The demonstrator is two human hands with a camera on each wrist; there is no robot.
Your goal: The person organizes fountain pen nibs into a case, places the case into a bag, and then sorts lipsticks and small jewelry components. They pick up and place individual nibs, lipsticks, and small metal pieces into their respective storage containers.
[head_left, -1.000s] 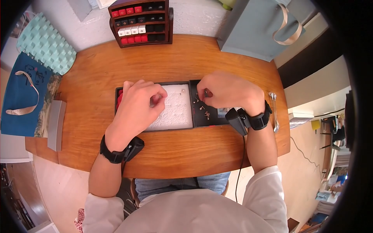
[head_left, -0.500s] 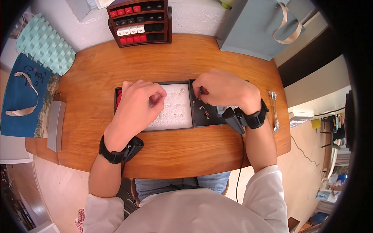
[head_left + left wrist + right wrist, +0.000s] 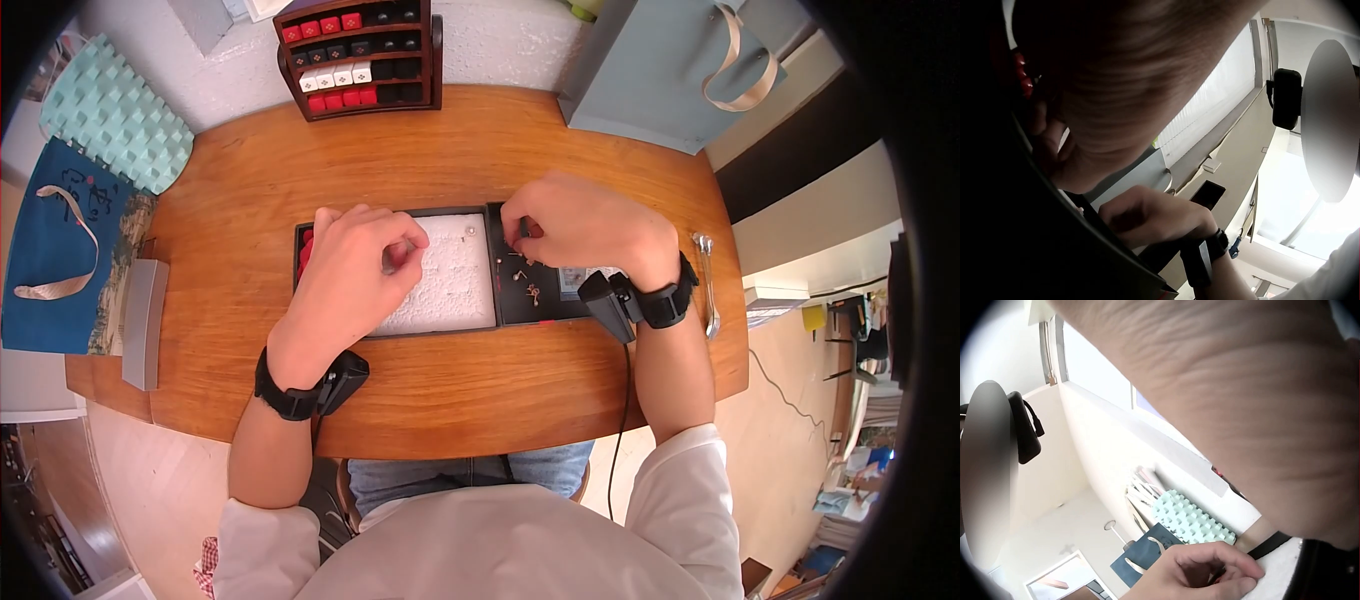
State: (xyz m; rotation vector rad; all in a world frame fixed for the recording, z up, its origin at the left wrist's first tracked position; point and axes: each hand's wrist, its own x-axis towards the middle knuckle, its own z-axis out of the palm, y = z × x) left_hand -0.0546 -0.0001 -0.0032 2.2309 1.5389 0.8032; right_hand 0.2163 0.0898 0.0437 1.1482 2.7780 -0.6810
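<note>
My left hand [image 3: 350, 260] is over the left part of a white textured pad [image 3: 455, 275] set in a shallow black box. Its thumb and index fingertips come together close over the pad; I cannot tell whether something tiny is between them. A small pearl-like stud [image 3: 471, 231] sits at the pad's upper right. The right hand [image 3: 590, 225] hovers over the adjoining black tray [image 3: 545, 312], thumb and index finger curled down among small metal earring-like pieces [image 3: 533, 294]. Its fingertips are partly hidden in the head view. Red pieces [image 3: 305, 245] show at the box's left end.
Two metal tweezer-like tools [image 3: 707, 285] lie to the right. A wooden rack [image 3: 360, 60] with small red, black and white boxes stands at the back. Paper bags stand at the left [image 3: 60, 270] and back right [image 3: 650, 75]. A grey box [image 3: 147, 325] sits at the left edge.
My right hand shifts slightly left, then back right over the black tray, uncovering a small piece below its fingers. The left hand stays almost still over the white pad.
</note>
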